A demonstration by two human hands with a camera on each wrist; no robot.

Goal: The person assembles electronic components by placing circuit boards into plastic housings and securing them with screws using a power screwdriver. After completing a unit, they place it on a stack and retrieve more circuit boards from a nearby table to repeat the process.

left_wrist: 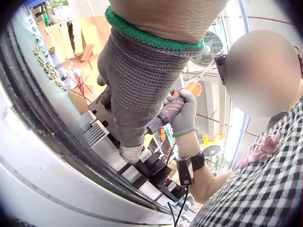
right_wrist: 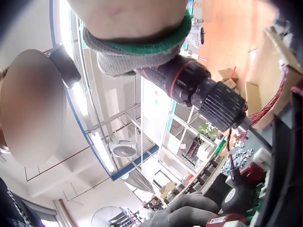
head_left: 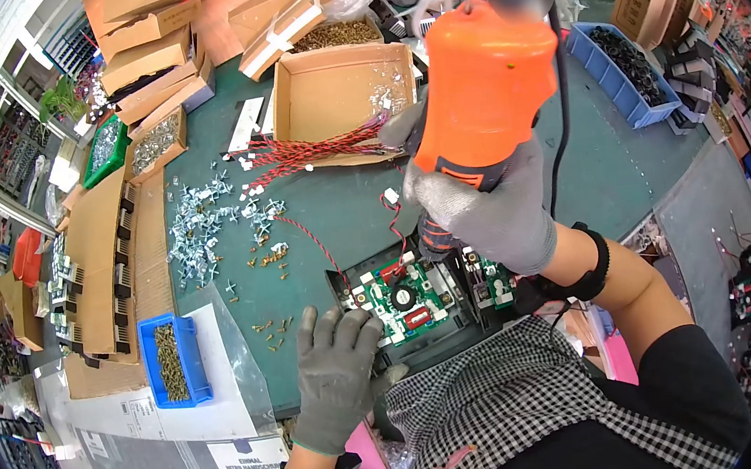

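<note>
My gloved right hand [head_left: 499,210] grips an orange and black power screwdriver [head_left: 488,80], held upright with its head down over a black plastic housing [head_left: 452,311]. Its ribbed chuck [right_wrist: 220,105] and metal bit [right_wrist: 259,137] show in the right wrist view, the bit's tip hidden by the housing's wall. A green circuit board [head_left: 427,290] with red and black parts sits in the housing's left part; another green board [head_left: 491,281] lies to the right. My gloved left hand [head_left: 337,380] rests at the housing's left edge, fingers loosely spread. Red-black wires [head_left: 308,233] run from the housing.
Blue-white plastic pieces [head_left: 201,223] and several brass screws [head_left: 274,327] lie loose to the left. A blue bin of screws [head_left: 200,373] stands nearer. A cardboard tray [head_left: 320,91] with a bundle of red wires [head_left: 319,152] is behind. The tool's black cable [head_left: 560,137] hangs at right.
</note>
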